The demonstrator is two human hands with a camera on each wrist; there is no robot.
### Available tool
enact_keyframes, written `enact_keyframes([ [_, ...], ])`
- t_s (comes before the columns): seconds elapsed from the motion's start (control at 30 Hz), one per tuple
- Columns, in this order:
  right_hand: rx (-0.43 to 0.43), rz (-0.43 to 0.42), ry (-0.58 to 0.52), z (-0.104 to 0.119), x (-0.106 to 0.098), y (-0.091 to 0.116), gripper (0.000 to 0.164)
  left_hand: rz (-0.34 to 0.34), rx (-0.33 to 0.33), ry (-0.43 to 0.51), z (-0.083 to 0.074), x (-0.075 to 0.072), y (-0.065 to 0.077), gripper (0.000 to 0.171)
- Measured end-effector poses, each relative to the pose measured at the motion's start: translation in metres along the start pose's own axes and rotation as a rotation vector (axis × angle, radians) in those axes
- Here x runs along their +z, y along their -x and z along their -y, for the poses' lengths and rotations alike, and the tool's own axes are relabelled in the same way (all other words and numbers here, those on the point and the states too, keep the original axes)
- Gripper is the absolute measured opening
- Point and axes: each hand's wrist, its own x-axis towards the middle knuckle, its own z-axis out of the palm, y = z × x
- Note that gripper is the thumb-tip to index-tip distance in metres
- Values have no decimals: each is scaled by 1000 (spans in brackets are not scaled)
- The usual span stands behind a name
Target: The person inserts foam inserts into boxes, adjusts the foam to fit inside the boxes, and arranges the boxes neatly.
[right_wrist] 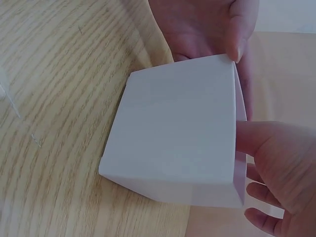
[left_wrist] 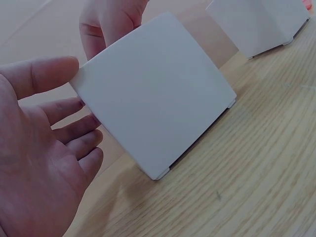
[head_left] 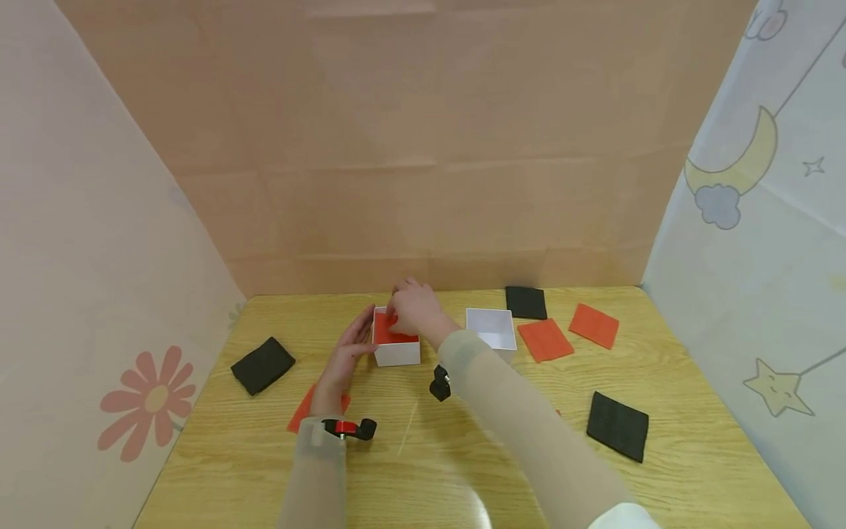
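Note:
A white open-topped box [head_left: 397,355] stands on the table with a red cloth [head_left: 401,337] inside it. My left hand [head_left: 345,358] is at the box's left side, thumb at the near corner and fingers stretched along the wall; in the left wrist view the thumb [left_wrist: 47,74] touches the corner. From above, my right hand [head_left: 416,308] reaches into the box over the cloth. One digit dips inside in the right wrist view, while the other fingers [right_wrist: 264,193] curl outside the rim. The box wall hides the digit's tip, so I cannot tell whether it pinches the cloth.
A second white box [head_left: 490,323] stands right of the first, partly behind my right forearm. Folded black cloths [head_left: 263,366] and red cloths [head_left: 593,325] lie on the table [head_left: 396,477] at both sides. One red cloth [head_left: 302,413] is partly under my left forearm. Paper walls surround the table.

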Motion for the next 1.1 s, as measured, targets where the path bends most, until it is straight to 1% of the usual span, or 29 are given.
enact_keyframes([
  [0.2,12,0,17,1,2,1,24,4,8,6,-1,2,-1,78],
  [0.3,11,-1,20,1,3,1,24,2,1,2,-2,1,0,78],
  [0.57,16,-3,26,2,7,2,24,-6,-4,-20,-1,1,1,77],
  [0.83,41,-8,28,-2,6,3,22,-18,-11,2,0,0,0,77],
  [1.1,56,-1,42,-5,7,4,18,-21,-15,-14,1,-2,-2,76],
])
